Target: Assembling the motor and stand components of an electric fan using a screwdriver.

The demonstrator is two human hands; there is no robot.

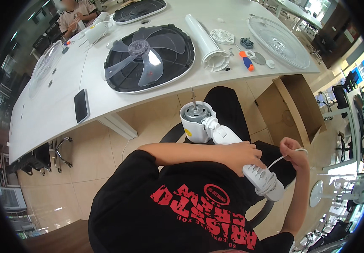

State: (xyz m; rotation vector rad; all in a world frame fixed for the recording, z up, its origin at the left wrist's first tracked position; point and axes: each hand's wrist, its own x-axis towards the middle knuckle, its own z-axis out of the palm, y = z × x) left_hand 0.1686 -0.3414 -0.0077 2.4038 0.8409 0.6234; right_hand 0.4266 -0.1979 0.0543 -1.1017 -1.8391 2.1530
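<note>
Across my lap lies the fan's white motor unit (197,132), with its bare metal motor and shaft pointing up at one end. My left hand (246,157) grips its neck, next to the control box (261,179) with a row of buttons. White power cord (278,160) is looped around the far end of that box. To the right, my right hand (292,152) is closed on a length of the cord, which runs back to the box. Part of the neck is hidden under my left hand.
On the white table (93,80) lie a clear fan blade (151,63) on a black base (175,42), a phone (81,106), a white tube (203,40), a grille (279,42) and a screwdriver (246,61). A cardboard box (289,109) stands right. Another person (77,19) sits opposite.
</note>
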